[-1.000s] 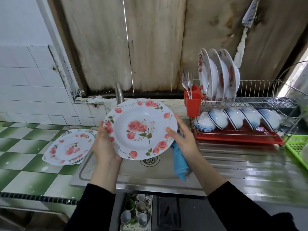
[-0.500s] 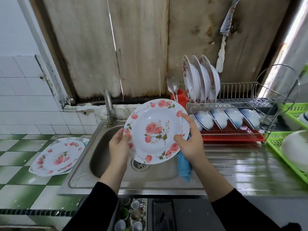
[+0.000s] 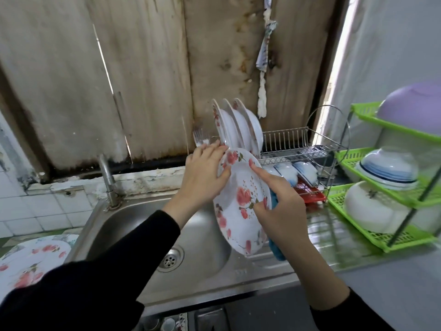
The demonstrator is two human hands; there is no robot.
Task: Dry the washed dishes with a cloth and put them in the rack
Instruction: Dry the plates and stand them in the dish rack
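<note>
Two hands hold the floral plate [image 3: 241, 204] tilted just before the rack [image 3: 298, 143], left hand [image 3: 205, 174] gripping its top rim, right hand [image 3: 280, 209] pinching its side edge, seemingly with the blue cloth [image 3: 275, 250] behind.

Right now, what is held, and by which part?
The floral plate, by its rim: left hand at the upper edge, right hand at the right edge, with blue cloth beneath.

I see left hand [image 3: 202, 173] and right hand [image 3: 279, 209] gripping rose plate [image 3: 241, 204] near-upright by wire rack [image 3: 298, 149]; blue cloth [image 3: 274, 247] behind plate under right palm.
</note>
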